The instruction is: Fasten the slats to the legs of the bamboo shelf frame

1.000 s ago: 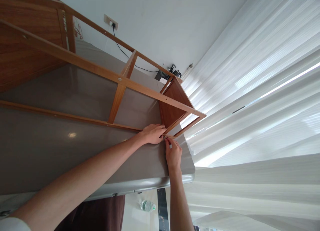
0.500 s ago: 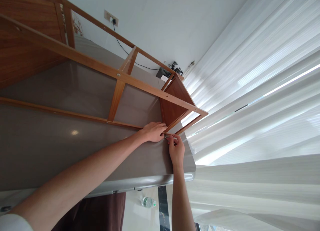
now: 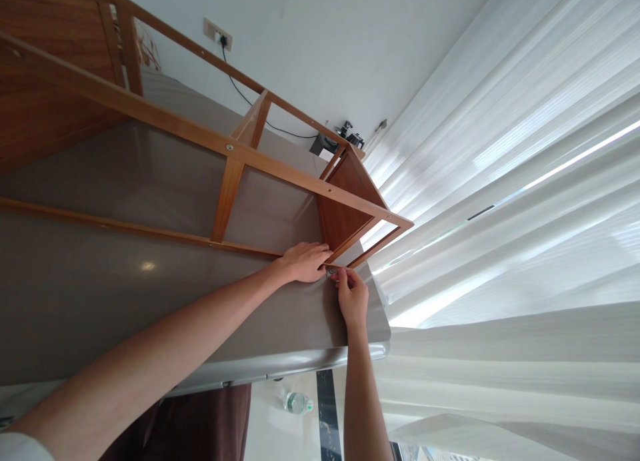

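Note:
A wooden frame (image 3: 280, 171) of slats and panels lies on its side on the grey tabletop (image 3: 280, 308). My left hand (image 3: 306, 262) is closed over the frame's lower rail, near its right corner, with the fingertips partly hidden behind the wood. Just right of it, my right hand (image 3: 353, 294) pinches a small metal piece (image 3: 331, 270) against the rail's end at that corner. The fingers cover most of this piece, so its exact kind does not show. A reddish wooden panel (image 3: 345, 204) stands at the frame's right end, above both hands.
Black equipment (image 3: 325, 144) sits behind the frame's right end, by the wall. A cable (image 3: 240, 91) runs from a wall socket (image 3: 218, 34). White curtains (image 3: 500, 248) hang close on the right. Below the table edge, a plastic bottle (image 3: 296, 402) lies on the floor.
The view has shifted slightly, so the frame appears a little further left. My right fingers have turned slightly and closed in more at the corner. My left hand keeps its place on the rail.

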Motion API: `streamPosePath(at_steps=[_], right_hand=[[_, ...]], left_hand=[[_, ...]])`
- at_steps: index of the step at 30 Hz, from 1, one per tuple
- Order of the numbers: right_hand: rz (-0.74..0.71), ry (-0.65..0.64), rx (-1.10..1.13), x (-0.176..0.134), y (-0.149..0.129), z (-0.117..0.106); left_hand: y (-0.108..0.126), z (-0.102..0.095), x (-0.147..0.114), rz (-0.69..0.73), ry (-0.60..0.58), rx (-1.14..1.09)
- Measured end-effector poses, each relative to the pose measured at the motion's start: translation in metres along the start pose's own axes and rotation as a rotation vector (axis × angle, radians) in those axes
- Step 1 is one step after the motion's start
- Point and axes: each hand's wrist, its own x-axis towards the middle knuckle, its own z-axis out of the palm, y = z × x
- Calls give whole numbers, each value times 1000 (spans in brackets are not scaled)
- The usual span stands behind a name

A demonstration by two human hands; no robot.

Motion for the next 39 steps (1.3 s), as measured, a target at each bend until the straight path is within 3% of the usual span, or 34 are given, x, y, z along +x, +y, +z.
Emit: streamPosePath(at_steps=[14, 21, 39], right_hand=[[5, 15, -67, 3, -2, 1], [-118, 26, -138, -5, -7, 2], [-176, 17, -232, -8, -13, 7]], left_hand=[[0, -1, 0, 6, 11, 6], [0, 0, 0, 8, 11, 10], [2, -5, -1, -2, -24, 1]])
